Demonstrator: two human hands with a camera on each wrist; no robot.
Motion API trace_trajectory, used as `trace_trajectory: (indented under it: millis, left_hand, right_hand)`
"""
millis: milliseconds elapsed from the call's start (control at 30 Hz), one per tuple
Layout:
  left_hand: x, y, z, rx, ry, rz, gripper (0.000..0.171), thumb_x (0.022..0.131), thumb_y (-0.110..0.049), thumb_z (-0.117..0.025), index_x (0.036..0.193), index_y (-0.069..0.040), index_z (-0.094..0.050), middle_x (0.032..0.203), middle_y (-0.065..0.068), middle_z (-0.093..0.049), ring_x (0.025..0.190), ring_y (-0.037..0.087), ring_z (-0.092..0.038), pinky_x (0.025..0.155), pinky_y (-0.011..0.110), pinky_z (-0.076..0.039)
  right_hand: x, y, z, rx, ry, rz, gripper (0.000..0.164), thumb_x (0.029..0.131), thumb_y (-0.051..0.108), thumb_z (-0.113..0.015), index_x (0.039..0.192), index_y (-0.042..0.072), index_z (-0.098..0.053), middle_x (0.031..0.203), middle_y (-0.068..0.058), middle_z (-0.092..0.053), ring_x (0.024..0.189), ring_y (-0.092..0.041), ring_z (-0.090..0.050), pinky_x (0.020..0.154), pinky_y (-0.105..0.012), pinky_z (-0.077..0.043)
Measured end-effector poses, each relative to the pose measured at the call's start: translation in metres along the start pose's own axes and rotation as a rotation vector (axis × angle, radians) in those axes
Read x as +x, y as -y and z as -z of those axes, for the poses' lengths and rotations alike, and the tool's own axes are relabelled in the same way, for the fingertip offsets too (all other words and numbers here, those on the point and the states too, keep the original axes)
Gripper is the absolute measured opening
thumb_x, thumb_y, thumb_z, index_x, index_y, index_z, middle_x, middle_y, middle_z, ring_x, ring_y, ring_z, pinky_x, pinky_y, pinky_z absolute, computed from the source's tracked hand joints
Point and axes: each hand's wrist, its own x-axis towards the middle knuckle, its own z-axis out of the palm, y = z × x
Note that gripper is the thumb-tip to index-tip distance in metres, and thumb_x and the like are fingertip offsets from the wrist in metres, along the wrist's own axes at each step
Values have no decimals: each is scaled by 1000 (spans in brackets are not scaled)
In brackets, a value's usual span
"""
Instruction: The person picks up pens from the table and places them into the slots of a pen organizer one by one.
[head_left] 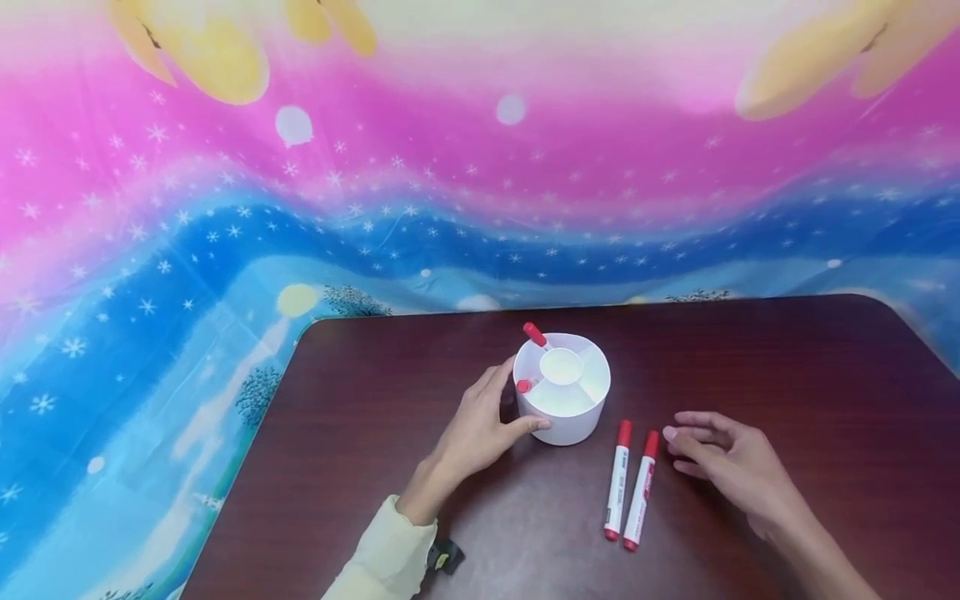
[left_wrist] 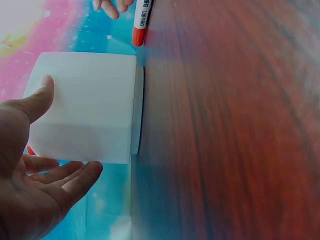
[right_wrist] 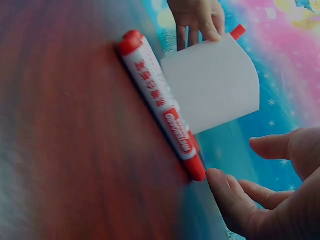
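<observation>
On the brown bench (head_left: 337, 433), left to right: the left hand (head_left: 476, 429), thumb and fingers curved round the left side of a white round holder (head_left: 576, 427), gripping it. The holder stands upright near the middle of the far edge; a red-tipped marker (head_left: 534, 334) leans above its far-left rim, and a red end (head_left: 524, 386) shows in its left part. Nearer, two red-capped markers (head_left: 641, 492) lie side by side, caps toward the far edge. Just right of them, the right hand (head_left: 738, 467), fingers loosely bent, holding nothing.

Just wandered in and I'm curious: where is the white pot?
In the head view, the white pot stands right of centre on the table, the left hand at its left, two markers at lower right.
</observation>
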Motion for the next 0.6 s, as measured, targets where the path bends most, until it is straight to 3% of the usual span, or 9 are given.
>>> trace_trajectory:
  millis: [433, 600]
  left_hand:
    - [-1, -1, 0, -2, -1, 7, 100, 87, -46, -89, 168, -22, -36, 149, 7, -60, 132, 28, -62, 108, 47, -59]
    - [-2, -2, 0, 6, -1, 10, 100, 87, -47, -89, 168, -21, -36, 148, 7, -60, 132, 27, -62, 108, 47, -59]
  right_hand:
    - [-13, -9, -21, 7, -3, -28, 74, 95, 20, -84, 152, -11, -48, 125, -20, -75, 91, -1, -75, 79, -32, -67]
    - [-10, -6, -26, -85, -42, -36, 79, 88, 25, -91, 149, -9, -53, 120, -20, -77, 88, -9, -78, 73, -32, -67]
